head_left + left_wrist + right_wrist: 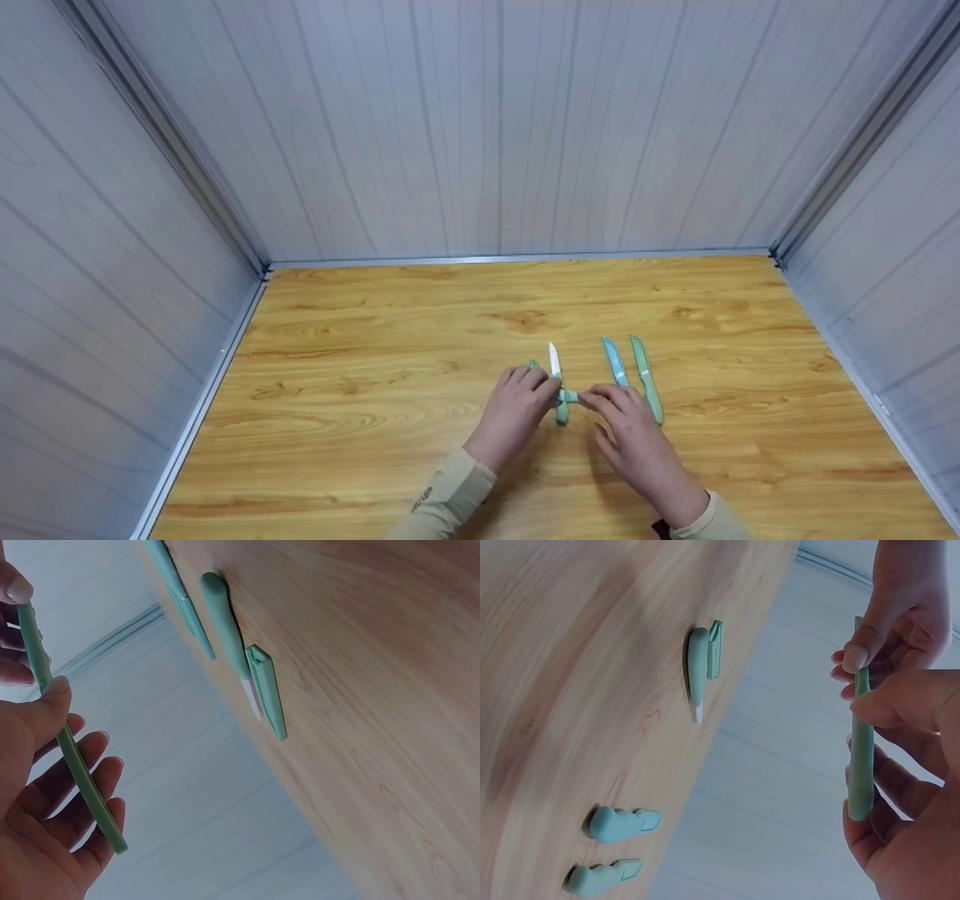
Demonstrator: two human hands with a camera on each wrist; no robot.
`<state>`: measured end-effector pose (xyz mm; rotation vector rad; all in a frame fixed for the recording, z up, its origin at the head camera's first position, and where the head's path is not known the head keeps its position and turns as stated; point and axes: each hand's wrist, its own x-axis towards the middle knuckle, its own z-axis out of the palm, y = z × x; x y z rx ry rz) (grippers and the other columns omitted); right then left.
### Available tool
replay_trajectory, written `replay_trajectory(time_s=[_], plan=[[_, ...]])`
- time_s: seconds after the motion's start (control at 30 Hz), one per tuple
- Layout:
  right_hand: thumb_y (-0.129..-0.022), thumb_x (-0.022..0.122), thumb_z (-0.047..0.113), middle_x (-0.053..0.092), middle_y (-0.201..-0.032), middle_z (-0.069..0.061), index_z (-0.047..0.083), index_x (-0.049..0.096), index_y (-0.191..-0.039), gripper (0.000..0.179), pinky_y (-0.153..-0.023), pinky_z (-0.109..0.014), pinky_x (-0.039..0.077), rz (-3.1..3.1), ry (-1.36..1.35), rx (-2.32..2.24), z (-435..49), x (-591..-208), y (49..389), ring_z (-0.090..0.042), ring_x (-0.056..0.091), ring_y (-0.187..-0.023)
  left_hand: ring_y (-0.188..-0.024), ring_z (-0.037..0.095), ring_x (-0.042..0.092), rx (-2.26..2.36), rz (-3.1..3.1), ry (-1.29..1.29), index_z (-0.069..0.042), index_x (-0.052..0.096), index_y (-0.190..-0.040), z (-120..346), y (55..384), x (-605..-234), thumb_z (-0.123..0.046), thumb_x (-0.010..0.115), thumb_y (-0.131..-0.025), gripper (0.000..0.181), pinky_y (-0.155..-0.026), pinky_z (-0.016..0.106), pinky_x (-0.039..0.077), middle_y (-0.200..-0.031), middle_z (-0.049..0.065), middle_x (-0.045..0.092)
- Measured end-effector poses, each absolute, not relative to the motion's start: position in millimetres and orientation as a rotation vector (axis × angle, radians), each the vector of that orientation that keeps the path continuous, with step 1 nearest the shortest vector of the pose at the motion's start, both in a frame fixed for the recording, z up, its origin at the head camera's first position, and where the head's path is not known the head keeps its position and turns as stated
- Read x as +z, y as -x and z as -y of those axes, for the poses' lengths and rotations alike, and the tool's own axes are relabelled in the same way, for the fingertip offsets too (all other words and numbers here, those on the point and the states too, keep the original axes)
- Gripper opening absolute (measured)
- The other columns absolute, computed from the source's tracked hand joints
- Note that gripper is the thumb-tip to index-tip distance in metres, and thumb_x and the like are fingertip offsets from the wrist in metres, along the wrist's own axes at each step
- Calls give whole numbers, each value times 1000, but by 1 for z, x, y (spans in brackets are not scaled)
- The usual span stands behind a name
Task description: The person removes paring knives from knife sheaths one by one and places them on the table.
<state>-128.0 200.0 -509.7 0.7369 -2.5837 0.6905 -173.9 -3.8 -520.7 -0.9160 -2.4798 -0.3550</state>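
Above the table, both hands hold a slim green sheathed knife. My left hand pinches its flat sheath end, and my right hand grips the rounded handle end between thumb and fingers. Whether any blade shows between the two parts is hidden by the fingers. Beneath the hands lies a paring knife with a green handle and a bare white blade. A loose green sheath rests beside that knife, mostly covered by the left hand in the head view.
To the right, a blue sheathed knife and a green sheathed knife lie side by side on the wooden table. Pale panel walls enclose the table at the back and both sides.
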Motion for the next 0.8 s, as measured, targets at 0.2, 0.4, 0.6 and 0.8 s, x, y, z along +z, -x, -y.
replay_trajectory(time_s=[0.2, 0.4, 0.6, 0.8], plan=[[-73, 78, -1, 57, -114, -3, 9, 66, -115, 45, -86, -42, 42, 2555, -720, 670, -195, -510, 129, -22, 50, -102, -91, 14, 53, -433, 2472, 861, -19, 65, -101, 6, 167, -519, -30, 70, -85, 20, -85, 31, 42, -93, -6, 56], [-72, 76, -4, 56, -109, -3, 10, 67, -111, 42, -82, -43, 40, 2496, -717, 649, -190, -513, 129, -24, 51, -100, -90, 13, 53, -533, 2436, 838, -17, 67, -102, 6, 158, -522, -28, 70, -85, 21, -82, 30, 42, -94, -6, 56], [-70, 76, -8, 55, -104, -2, 9, 68, -107, 42, -82, -42, 43, 2475, -695, 652, -186, -520, 128, -22, 52, -96, -89, 12, 53, -591, 2444, 801, -16, 68, -103, 6, 152, -529, -28, 71, -84, 23, -80, 31, 43, -94, -7, 57], [-72, 73, -7, 55, -101, 0, 11, 69, -102, 35, -79, -40, 44, 2496, -636, 673, -178, -523, 125, -21, 53, -96, -86, 12, 49, -675, 2451, 753, -16, 70, -101, 8, 144, -533, -29, 72, -83, 22, -74, 27, 41, -96, -5, 53]])
